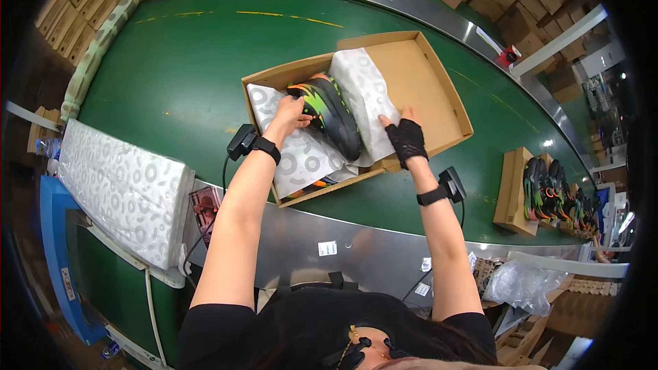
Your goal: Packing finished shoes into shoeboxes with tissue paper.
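Clock w/ worker at 6, open cardboard box (445, 106) at ctr on green worktop (205, 62). Black, green & orange shoe (332, 116) in box's tray half, toe twd 5, lid half at approx 2. L hand (291, 113) on shoe's 9 o'clock side, fingers half curled; can't tell if firm hold. R hand (407, 138), black fingerless glove (406, 140), spread open, thumb on patterned paper (360, 82), gripping nothing. Paper stack (127, 192) at 8; more shoes (548, 188) btwn 3 & 4.
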Tool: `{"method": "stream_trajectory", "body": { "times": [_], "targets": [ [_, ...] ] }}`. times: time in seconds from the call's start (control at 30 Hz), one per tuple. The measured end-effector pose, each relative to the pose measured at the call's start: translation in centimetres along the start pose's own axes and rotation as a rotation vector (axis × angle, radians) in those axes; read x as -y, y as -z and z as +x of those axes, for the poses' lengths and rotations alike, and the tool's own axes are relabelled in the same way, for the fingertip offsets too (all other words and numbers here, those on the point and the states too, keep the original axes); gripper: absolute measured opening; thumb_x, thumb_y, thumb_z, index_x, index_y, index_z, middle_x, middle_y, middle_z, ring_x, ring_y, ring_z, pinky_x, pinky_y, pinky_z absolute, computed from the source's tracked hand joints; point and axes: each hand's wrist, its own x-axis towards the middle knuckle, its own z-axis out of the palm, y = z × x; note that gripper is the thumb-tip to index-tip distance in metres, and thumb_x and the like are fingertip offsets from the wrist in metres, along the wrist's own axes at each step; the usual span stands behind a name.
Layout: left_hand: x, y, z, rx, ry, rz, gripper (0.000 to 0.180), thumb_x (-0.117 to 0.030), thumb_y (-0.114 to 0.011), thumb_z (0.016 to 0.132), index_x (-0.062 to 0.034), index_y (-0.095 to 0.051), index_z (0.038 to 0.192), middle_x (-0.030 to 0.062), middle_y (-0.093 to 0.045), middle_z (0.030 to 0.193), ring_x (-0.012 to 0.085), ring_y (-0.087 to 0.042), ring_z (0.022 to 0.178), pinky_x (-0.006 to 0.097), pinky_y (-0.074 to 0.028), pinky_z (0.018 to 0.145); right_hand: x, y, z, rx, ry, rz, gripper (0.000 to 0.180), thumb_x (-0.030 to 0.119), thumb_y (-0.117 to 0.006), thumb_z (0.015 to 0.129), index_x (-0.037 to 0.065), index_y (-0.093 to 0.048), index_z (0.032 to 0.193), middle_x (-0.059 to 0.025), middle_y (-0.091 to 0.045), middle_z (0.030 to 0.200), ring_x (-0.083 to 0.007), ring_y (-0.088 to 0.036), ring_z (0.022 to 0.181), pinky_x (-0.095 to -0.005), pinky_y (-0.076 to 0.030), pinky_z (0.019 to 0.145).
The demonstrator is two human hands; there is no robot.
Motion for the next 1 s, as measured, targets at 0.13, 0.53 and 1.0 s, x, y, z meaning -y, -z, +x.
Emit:
{"method": "stream_trajectory", "body": {
  "times": [0.13, 0.53, 1.0],
  "targets": [
    [-0.8, 0.0, 1.5, -0.028, 0.092, -0.034, 0.026, -0.029, -0.049, 0.085, -0.0032, -0.050, 0.083, 0.0046, -0.047, 0.065, 0.0146, -0.045, 0.050, 0.029, -0.041, 0.041, 0.6, -1.4, 1.5, 0.124, -0.094, 0.181, 0.063, 0.034, -0.066, 0.064, -0.002, -0.045, 0.111, -0.0247, -0.051, 0.106, -0.0378, -0.049, 0.097, -0.0401, -0.040, 0.083],
    [-3.4, 1.3, 1.2, 0.022, 0.023, 0.241, 0.028, -0.030, -0.058, 0.079, -0.0035, -0.054, 0.075, 0.0043, -0.048, 0.056, 0.0136, -0.046, 0.044, 0.027, -0.041, 0.035, 7.0, 6.7, 3.8, 0.300, -0.197, 1.284, 0.037, 0.016, -0.061, 0.072, 0.000, -0.054, 0.104, -0.0040, -0.059, 0.086, -0.0142, -0.057, 0.076, -0.0253, -0.046, 0.068],
    [-0.7, 14.0, -5.8, -0.336, -0.288, 0.145, 0.054, -0.044, -0.043, 0.084, 0.0049, -0.051, 0.107, 0.0142, -0.050, 0.110, 0.0231, -0.049, 0.097, 0.035, -0.043, 0.073, 2.7, 2.0, -11.6, 1.021, -0.110, 0.843, 0.045, 0.028, -0.062, 0.076, 0.004, -0.048, 0.112, -0.0108, -0.050, 0.113, -0.0238, -0.053, 0.097, -0.0329, -0.044, 0.073]
  ]
}}
